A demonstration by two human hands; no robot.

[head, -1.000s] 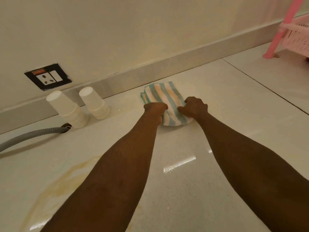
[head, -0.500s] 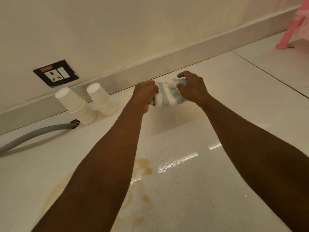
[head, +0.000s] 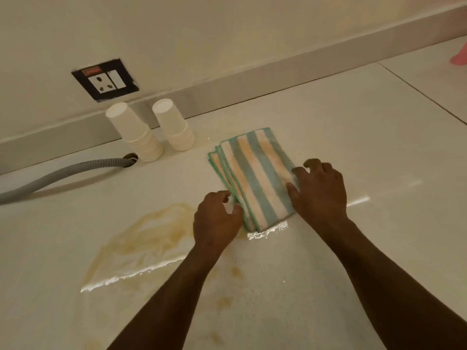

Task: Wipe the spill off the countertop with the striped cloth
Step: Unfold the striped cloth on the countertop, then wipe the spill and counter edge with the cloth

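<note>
The striped cloth (head: 255, 173), teal, white and pale orange, lies folded flat on the pale countertop (head: 366, 147). My left hand (head: 216, 221) pinches its near left edge. My right hand (head: 319, 193) grips its right edge with the thumb on top. A brownish spill (head: 149, 238) spreads over the countertop left of my left hand, with smaller drops trailing toward me under my left forearm. The cloth's near end touches a wet shiny streak at the spill's right side.
Two stacks of upturned white paper cups (head: 134, 132) (head: 173, 125) stand by the wall behind the cloth. A grey corrugated hose (head: 63, 173) runs in from the left into a hole. A black socket plate (head: 104, 79) is on the wall. A pink rack foot (head: 458, 58) is far right.
The cloth, held bunched above the counter between both hands half a second ago, now lies flat and closer to me at the spill's edge. Both hands have moved to its sides.
</note>
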